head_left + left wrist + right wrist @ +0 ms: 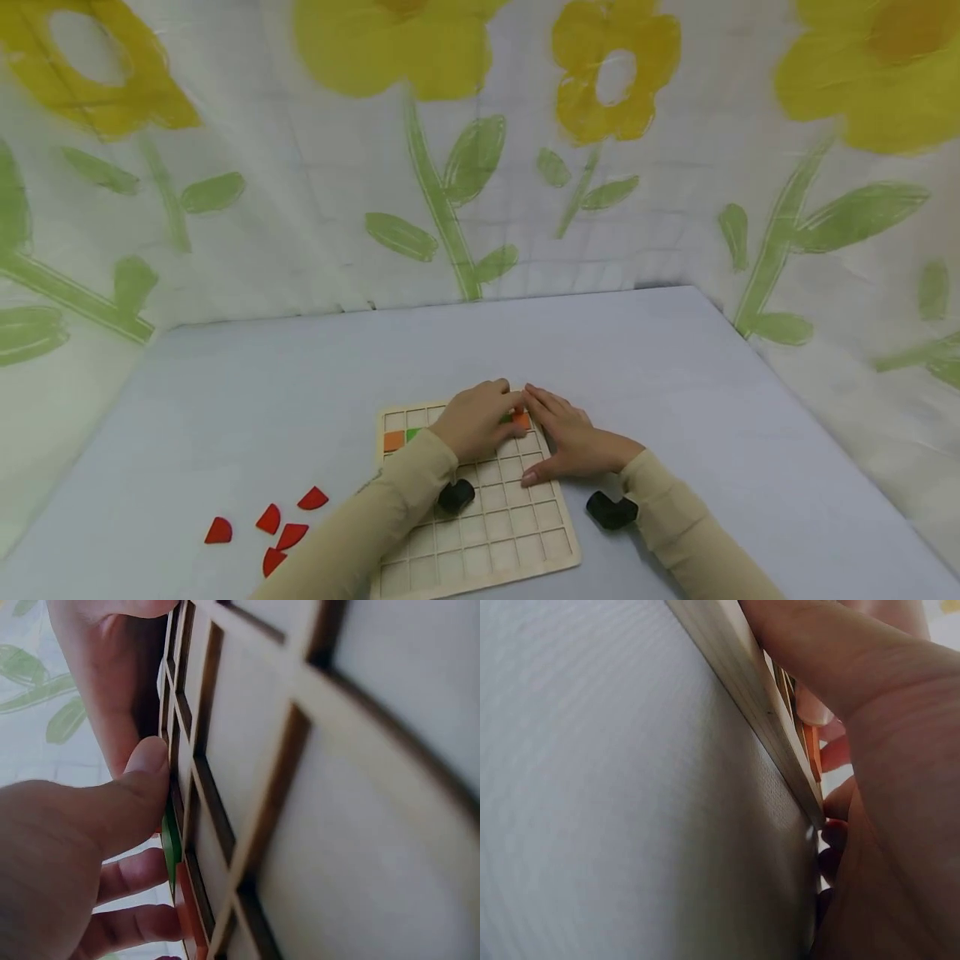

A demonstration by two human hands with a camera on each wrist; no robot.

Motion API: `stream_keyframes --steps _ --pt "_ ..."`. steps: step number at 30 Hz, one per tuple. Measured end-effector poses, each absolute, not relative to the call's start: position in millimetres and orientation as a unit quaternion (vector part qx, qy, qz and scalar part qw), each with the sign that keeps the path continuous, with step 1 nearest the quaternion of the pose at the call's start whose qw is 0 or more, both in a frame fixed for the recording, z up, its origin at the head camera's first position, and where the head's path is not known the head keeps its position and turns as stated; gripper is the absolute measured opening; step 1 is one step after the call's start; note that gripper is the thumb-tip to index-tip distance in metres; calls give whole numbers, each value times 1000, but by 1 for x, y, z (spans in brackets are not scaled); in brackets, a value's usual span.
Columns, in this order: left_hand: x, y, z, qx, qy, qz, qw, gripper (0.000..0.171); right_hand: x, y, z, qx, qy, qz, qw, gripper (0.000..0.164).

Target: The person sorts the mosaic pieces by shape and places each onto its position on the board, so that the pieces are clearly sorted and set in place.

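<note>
Board (472,531) on table (675,375); orange and green tiles (393,442) sit toward its far side, near rows bare. Left hand (480,418) over tiles, fingers bent; cannot tell if pinching. Right hand (576,437) at edge, fingers straight. Red wedges (292,536) loose, off-board.

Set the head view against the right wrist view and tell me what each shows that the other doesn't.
Only the head view shows the five red wedges, the green tiles, the tan sleeves and the backdrop's leaves.

Only the right wrist view shows the fine weave of the tabletop and a close-up of the outer side of the wooden board.

Both share that board and tabletop, an orange tile, the right grip and part of the left grip.
</note>
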State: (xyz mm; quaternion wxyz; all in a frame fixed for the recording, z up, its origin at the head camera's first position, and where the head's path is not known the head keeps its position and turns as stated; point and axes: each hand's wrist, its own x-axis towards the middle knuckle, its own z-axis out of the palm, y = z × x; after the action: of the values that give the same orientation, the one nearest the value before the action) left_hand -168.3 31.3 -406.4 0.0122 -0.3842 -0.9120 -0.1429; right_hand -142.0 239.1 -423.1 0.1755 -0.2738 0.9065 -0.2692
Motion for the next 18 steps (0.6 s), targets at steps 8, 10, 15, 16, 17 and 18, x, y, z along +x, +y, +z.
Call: stream_keyframes --steps 8,10,15,16,17,18 --pt "-169 36 -410 -385 -916 -113 14 37 -139 240 -421 -262 906 -278 183 115" --pt "-167 33 -408 -388 -915 -107 11 38 -139 240 -421 -265 904 -280 184 114" --pt "-162 18 -402 -393 -912 -117 22 32 -139 238 -419 -268 903 -281 185 115" --pt "-161 13 -400 -394 -911 -119 30 30 -139 238 -418 -268 903 -280 184 116" --pt "-160 8 -399 -395 -910 -120 40 29 -140 237 -418 -267 904 -279 182 116" --pt "-158 2 -397 -394 -910 -122 47 26 -140 237 -418 -266 905 -278 182 116"
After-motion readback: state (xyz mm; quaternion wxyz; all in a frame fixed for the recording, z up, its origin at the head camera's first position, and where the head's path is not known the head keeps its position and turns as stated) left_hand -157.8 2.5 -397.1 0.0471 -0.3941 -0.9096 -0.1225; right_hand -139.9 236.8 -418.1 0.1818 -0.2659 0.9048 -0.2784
